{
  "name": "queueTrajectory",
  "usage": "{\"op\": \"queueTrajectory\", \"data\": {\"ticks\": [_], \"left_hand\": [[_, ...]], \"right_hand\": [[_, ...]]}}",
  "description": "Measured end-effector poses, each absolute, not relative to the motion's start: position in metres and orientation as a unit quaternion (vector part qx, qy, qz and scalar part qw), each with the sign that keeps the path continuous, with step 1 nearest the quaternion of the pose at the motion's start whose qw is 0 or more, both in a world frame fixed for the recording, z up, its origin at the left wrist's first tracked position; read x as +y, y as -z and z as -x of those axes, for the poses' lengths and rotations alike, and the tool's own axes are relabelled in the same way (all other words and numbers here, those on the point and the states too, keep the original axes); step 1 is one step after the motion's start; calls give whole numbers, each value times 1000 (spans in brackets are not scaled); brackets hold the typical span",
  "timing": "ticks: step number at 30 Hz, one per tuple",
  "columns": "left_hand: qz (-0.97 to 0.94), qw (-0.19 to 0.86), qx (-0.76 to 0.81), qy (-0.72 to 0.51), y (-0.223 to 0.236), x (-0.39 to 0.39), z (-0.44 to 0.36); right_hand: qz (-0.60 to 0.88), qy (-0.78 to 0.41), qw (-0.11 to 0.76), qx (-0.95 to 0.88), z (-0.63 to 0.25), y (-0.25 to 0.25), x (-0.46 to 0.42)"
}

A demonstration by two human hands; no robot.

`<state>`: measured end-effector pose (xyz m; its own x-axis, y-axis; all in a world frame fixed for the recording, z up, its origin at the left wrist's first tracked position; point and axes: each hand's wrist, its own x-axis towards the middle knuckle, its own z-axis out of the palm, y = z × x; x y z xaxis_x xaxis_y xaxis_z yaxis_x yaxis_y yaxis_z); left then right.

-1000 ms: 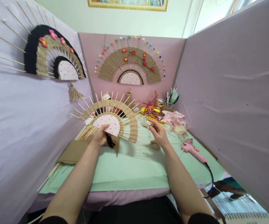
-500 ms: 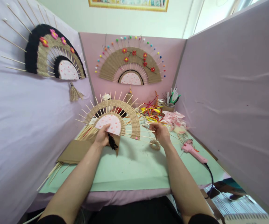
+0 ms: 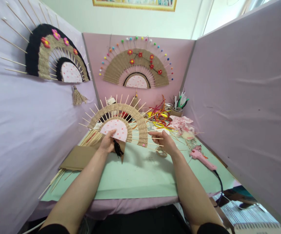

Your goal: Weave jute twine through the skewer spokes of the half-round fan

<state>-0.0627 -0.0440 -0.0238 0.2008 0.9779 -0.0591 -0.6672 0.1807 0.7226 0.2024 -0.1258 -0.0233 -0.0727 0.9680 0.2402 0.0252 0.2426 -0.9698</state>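
Low at its centre, my left hand (image 3: 108, 142) grips a half-round fan (image 3: 117, 108) woven of tan twine over thin wooden sticks. Its pink dotted middle panel (image 3: 116, 127) lies under my thumb, and a black tassel (image 3: 117, 149) hangs just below. My right hand (image 3: 164, 141) is at the fan's right side, among the stick ends. Its index finger stretches toward the outer edge of the woven band, with the thumb apart from it. Beneath this hand a small coil of twine (image 3: 161, 151) lies on the table.
A pink glue gun (image 3: 203, 158) with a black cord lies to the right. On the left is folded brown cardboard (image 3: 78, 158) over a bundle of sticks. Coloured pipe cleaners (image 3: 163, 120) and a tool pot (image 3: 177, 112) stand behind. Two finished fans hang on the partitions.
My right hand has shifted left, its index finger reaching out from a bent pose toward the woven band. The fan has moved slightly right in my left hand.
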Motion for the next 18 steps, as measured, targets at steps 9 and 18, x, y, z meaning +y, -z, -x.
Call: {"op": "queueTrajectory", "data": {"ticks": [9, 18], "left_hand": [[-257, 718, 245, -599, 19, -46, 70], [-229, 729, 204, -612, 16, -47, 79]], "right_hand": [[462, -359, 523, -620, -209, 33, -115], [603, -156, 466, -628, -218, 14, -103]]}}
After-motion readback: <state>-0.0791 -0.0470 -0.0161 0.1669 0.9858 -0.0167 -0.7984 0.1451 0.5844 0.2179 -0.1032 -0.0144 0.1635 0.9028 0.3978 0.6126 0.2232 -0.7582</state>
